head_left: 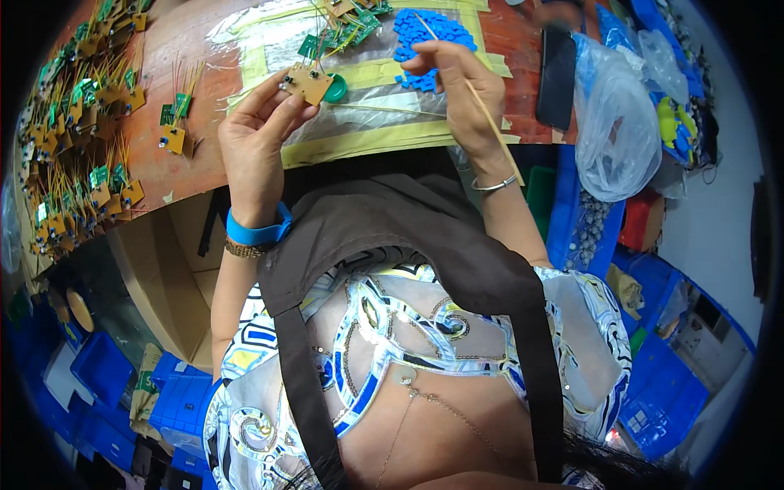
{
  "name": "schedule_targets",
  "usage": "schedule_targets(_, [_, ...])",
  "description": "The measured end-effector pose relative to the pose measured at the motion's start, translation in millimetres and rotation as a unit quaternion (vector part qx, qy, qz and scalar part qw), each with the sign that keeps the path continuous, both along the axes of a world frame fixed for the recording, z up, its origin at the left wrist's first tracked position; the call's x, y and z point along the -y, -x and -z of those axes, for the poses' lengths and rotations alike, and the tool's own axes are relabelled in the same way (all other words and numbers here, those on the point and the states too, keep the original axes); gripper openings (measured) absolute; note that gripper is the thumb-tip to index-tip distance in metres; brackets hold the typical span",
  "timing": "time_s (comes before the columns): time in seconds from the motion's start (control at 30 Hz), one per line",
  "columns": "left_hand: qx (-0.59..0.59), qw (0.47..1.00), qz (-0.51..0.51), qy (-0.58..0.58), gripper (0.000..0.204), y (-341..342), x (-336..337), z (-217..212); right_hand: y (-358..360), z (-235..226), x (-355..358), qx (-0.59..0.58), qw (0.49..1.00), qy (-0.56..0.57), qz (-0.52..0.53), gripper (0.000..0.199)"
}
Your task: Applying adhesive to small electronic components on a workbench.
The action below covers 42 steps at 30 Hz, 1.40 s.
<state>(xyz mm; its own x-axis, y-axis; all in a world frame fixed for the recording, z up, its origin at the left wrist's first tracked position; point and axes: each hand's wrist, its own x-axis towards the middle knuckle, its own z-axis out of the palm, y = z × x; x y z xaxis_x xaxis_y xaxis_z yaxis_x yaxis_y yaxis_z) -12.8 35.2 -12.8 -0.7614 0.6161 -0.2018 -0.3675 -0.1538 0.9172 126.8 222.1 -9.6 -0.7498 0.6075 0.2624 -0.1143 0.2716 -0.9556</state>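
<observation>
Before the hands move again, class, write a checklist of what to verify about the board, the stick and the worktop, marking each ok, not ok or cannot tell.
1. Left hand pinches the small tan board at its edge: ok.
2. Right hand grips the thin yellow stick: ok.
3. Stick tip touching the board: not ok, they are apart.
4. Blue pieces lie in a pile on the taped plastic sheet: ok.
5. Parts on the board seated properly: cannot tell, too small.
</observation>
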Motion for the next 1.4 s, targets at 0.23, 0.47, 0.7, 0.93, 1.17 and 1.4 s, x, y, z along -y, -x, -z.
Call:
schedule_targets(0.23, [-0.013,1.0,0.013,0.005,0.033,-4,-3,-3,2,28,-9,0.056,0.902,-0.425,0.041,0.018])
schedule_targets(0.47, [-0.034,0.999,0.017,0.009,0.032,-6,-3,-2,10,24,-4,0.084,0.898,-0.43,0.042,0.016])
schedule_targets(0.7, [-0.011,0.999,0.036,0.005,0.033,-17,-8,2,30,-7,30,0.001,0.971,-0.237,-0.015,0.017])
schedule_targets(0.93, [-0.006,0.999,0.048,-0.005,0.031,-21,-8,2,44,2,41,-0.035,0.954,-0.296,0.026,0.02])
schedule_targets(1.17, [0.015,0.999,0.038,0.002,0.03,-21,-8,3,40,2,43,-0.03,0.947,-0.319,0.028,0.021])
schedule_targets(1.4, [-0.005,0.999,0.05,0.001,0.029,-21,-8,2,42,1,44,-0.034,0.945,-0.323,0.031,0.021])
